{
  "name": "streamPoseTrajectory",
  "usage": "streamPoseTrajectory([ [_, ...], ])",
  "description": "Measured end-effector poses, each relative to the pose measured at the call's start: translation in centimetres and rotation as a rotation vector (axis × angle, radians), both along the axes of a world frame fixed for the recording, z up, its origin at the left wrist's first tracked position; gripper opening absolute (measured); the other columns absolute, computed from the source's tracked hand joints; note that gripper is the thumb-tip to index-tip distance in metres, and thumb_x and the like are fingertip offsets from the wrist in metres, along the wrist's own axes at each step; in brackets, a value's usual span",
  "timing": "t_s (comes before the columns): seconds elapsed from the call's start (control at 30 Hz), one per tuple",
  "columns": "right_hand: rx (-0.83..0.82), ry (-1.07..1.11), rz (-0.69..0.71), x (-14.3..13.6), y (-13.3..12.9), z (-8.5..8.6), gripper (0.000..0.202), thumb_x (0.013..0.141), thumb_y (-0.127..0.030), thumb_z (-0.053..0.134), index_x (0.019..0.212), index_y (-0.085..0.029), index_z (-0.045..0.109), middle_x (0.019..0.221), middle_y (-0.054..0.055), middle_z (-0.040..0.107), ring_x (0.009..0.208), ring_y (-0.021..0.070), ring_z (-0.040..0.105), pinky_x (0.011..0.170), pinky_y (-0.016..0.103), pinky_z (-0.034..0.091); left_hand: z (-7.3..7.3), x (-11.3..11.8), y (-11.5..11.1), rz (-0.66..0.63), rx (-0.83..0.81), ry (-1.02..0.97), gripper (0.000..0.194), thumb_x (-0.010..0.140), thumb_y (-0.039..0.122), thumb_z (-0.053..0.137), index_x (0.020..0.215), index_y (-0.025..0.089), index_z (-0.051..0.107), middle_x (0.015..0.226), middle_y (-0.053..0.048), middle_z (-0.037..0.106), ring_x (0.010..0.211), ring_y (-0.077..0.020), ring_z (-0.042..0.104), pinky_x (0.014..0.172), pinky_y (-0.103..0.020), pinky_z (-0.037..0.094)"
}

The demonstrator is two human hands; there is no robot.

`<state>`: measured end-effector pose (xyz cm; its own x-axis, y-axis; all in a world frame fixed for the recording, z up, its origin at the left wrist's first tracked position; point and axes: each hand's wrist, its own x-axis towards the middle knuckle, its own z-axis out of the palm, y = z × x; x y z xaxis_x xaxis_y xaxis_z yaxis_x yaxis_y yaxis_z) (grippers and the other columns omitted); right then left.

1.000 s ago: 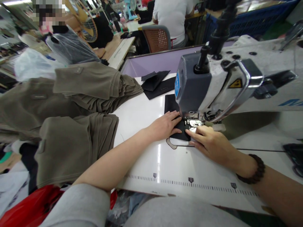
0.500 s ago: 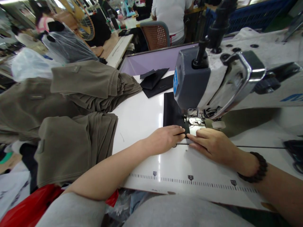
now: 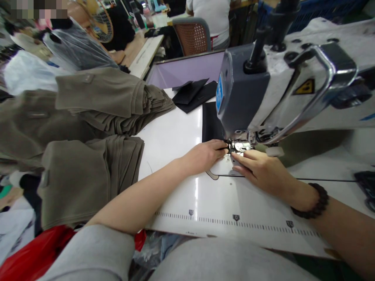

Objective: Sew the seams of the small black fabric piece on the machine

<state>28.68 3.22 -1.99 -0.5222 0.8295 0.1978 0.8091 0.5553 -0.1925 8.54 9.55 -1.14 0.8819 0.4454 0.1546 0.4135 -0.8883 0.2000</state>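
Observation:
A piece of black fabric [image 3: 211, 123] lies flat on the white sewing table, partly under the head of the sewing machine [image 3: 241, 93]. My left hand [image 3: 205, 157] rests on the near end of this fabric with its fingers stretched out, tips close to the presser foot [image 3: 240, 145]. On the other side, my right hand [image 3: 260, 168] lies with its fingers extended, the index fingertip just in front of the foot. The two hands' fingertips are close together but apart. My fingers hide the fabric's near edge.
Stacks of olive-brown fabric pieces [image 3: 79, 175] cover the table's left side. More black pieces [image 3: 195, 95] lie behind the fabric. A printed ruler scale [image 3: 213, 220] runs along the front edge. Beyond stand a chair [image 3: 193, 37] and a person in white [image 3: 215, 19].
Both hands have moved forward, away from me, up to the presser foot. The black fabric has slid the same way under the machine head. The view has shifted slightly.

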Motion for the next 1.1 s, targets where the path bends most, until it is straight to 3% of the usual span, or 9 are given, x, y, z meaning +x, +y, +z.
streamPoseTrajectory([
  [0.27, 0.03, -0.006, -0.027, -0.1, -0.1, 0.1, 0.033, 0.086, -0.036, 0.042, 0.108, -0.017, 0.057, 0.081, 0.005, 0.061, 0.068, 0.0145, 0.055, 0.052, 0.025, 0.036, -0.1, 0.2, 0.9, 0.022, 0.006, -0.047, 0.022, 0.089, 0.02, 0.044, 0.099, 0.01, 0.061, 0.106, -0.009, 0.06, 0.102, -0.0193, 0.055, 0.087, -0.032, 0.048],
  [0.6, 0.042, 0.003, -0.025, -0.2, 0.0, 0.0, 0.032, 0.087, -0.036, 0.042, 0.107, -0.016, 0.058, 0.086, 0.007, 0.063, 0.071, 0.0152, 0.057, 0.053, 0.024, 0.038, 0.3, 0.3, 1.8, 0.012, 0.0, -0.015, 0.024, 0.089, 0.023, 0.043, 0.096, 0.012, 0.063, 0.1, -0.009, 0.061, 0.096, -0.0201, 0.056, 0.084, -0.034, 0.047],
  [0.7, 0.052, 0.058, 0.004, 0.2, -0.1, 0.2, 0.03, 0.087, -0.033, 0.041, 0.103, -0.015, 0.06, 0.081, 0.006, 0.064, 0.069, 0.0142, 0.057, 0.057, 0.024, 0.039, 1.5, 0.2, 0.5, 0.048, -0.008, 0.026, 0.026, 0.087, 0.029, 0.047, 0.097, 0.01, 0.062, 0.099, -0.011, 0.061, 0.093, -0.0219, 0.057, 0.083, -0.036, 0.048],
  [0.83, 0.041, 0.137, 0.143, 0.8, -0.4, 0.8, 0.03, 0.089, -0.03, 0.038, 0.098, -0.014, 0.062, 0.07, 0.004, 0.06, 0.062, 0.0116, 0.054, 0.056, 0.024, 0.038, 2.5, 0.3, -3.4, 0.071, -0.045, 0.079, 0.032, 0.083, 0.034, 0.053, 0.097, 0.007, 0.061, 0.101, -0.013, 0.06, 0.093, -0.0231, 0.056, 0.082, -0.035, 0.049],
  [0.97, 0.078, 0.125, 0.27, 1.1, -0.8, 1.1, 0.031, 0.089, -0.032, 0.038, 0.091, -0.014, 0.064, 0.061, 0.001, 0.053, 0.056, 0.0117, 0.048, 0.052, 0.026, 0.033, 2.0, 0.3, -6.1, 0.04, -0.003, 0.075, 0.026, 0.088, 0.023, 0.046, 0.101, 0.005, 0.058, 0.11, -0.013, 0.056, 0.1, -0.0218, 0.053, 0.088, -0.033, 0.047],
  [1.1, 0.093, 0.114, 0.329, 1.0, -1.2, 1.0, 0.03, 0.089, -0.031, 0.04, 0.086, -0.014, 0.064, 0.06, 0.001, 0.051, 0.056, 0.012, 0.045, 0.052, 0.027, 0.032, 1.4, 0.3, -6.4, -0.027, 0.022, 0.071, 0.026, 0.088, 0.015, 0.042, 0.107, 0.002, 0.055, 0.112, -0.013, 0.055, 0.107, -0.0211, 0.049, 0.095, -0.03, 0.043],
])
